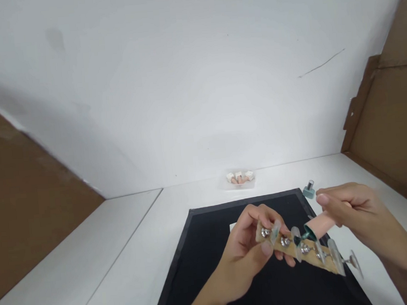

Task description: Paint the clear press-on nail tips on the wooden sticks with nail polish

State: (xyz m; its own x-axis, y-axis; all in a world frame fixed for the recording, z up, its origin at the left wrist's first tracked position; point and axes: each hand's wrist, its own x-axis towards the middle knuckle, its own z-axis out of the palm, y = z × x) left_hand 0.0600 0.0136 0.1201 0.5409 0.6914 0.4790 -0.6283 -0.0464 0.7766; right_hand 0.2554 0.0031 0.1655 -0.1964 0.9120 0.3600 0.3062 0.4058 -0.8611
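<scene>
My left hand (246,252) is closed around one end of a tan nail display strip (319,258), held above a black mat. Small silver posts stand along the strip and carry several clear false nails (334,255). The false nail nearest my left thumb has a greenish tint. Between the fingers of my right hand (356,211) is a pink-handled nail polish brush (323,224), tilted down to the left. Its dark green bristles meet, or nearly meet, a false nail (295,243) near the strip's middle; exact contact is hard to tell.
A teal bottle with a silver cap (309,190) stands at the black mat's (212,264) far right corner. Against the wall sits a clear tray (239,185) with several white-and-pink pieces. Brown cardboard panels (24,199) flank both sides. Something white (232,226) shows behind my left hand.
</scene>
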